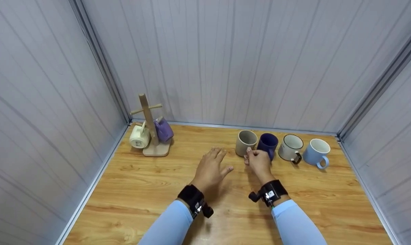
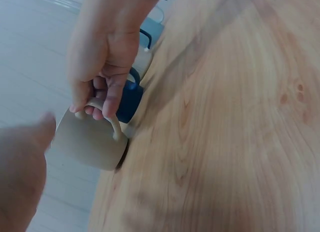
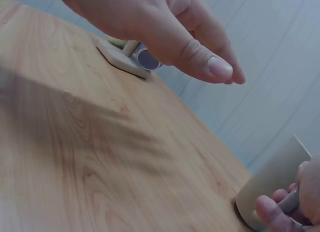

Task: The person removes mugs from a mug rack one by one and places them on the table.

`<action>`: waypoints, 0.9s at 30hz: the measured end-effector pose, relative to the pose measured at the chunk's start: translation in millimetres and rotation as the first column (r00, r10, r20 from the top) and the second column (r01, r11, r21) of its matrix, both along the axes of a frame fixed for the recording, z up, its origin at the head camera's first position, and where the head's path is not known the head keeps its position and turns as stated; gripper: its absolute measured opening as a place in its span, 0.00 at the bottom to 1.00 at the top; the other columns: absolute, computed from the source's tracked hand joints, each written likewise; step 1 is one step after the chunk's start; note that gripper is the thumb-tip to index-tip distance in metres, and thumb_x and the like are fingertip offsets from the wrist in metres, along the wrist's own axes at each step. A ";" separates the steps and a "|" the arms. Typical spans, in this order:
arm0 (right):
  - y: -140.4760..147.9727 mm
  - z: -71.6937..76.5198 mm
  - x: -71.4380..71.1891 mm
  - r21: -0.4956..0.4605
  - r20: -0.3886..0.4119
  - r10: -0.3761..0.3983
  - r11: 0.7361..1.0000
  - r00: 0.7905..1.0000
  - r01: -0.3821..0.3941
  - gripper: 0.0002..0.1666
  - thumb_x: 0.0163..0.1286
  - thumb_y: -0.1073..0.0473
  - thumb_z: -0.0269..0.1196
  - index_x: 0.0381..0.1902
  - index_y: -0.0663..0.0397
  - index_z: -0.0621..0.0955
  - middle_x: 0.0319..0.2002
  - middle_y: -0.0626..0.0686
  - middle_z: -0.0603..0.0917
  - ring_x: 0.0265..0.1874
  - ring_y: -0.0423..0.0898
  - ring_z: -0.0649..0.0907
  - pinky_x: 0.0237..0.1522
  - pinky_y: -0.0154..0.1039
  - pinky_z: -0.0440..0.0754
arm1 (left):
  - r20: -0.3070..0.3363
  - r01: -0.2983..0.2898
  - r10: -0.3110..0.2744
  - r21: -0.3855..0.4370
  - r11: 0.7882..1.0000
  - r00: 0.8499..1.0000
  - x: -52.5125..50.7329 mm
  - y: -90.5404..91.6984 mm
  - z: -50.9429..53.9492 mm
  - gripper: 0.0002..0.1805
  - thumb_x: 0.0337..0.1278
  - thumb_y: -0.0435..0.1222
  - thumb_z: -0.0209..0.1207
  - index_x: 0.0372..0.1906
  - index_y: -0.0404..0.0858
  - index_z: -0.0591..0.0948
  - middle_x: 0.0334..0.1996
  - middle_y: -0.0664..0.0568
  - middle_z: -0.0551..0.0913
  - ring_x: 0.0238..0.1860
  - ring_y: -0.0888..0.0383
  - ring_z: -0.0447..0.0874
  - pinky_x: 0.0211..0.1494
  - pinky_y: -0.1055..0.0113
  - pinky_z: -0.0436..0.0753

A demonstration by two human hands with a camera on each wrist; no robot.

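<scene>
A grey-beige mug (image 1: pixel 242 145) stands upright on the wooden table, leftmost in a row near the back wall. My right hand (image 1: pixel 260 164) pinches its handle (image 2: pixel 116 126) between thumb and fingers, as both wrist views show. To the left of that mug, my left hand (image 1: pixel 209 170) hovers over the table with its fingers extended, holding nothing. Just right of the gripped mug is a dark blue mug (image 1: pixel 268 140), partly covered by the right hand in the head view.
A white mug (image 1: pixel 287 150) with a black rim and a light blue mug (image 1: pixel 313 154) continue the row rightward. At the back left, a wooden mug tree (image 1: pixel 148 119) bears a cream mug (image 1: pixel 139 137) and a purple mug (image 1: pixel 164 130). Pale panels (image 1: pixel 212 61) enclose the table.
</scene>
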State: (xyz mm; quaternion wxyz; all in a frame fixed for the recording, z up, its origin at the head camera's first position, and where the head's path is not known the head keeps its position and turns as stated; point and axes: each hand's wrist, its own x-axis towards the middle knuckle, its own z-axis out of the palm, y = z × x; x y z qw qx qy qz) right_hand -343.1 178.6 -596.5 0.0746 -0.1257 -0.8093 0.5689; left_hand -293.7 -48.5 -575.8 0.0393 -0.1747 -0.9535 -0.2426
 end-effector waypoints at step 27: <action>-10.2 0.7 6.1 0.066 -0.020 -0.036 0.997 0.999 0.037 0.25 0.85 0.49 0.69 0.39 0.68 0.94 0.33 0.61 0.96 0.28 0.45 0.95 0.29 0.28 0.84 | 0.031 0.015 -0.017 0.072 0.997 0.999 7.1 -5.3 -9.1 0.39 0.86 0.58 0.60 0.86 0.37 0.73 0.88 0.38 0.68 0.91 0.37 0.61 0.94 0.37 0.61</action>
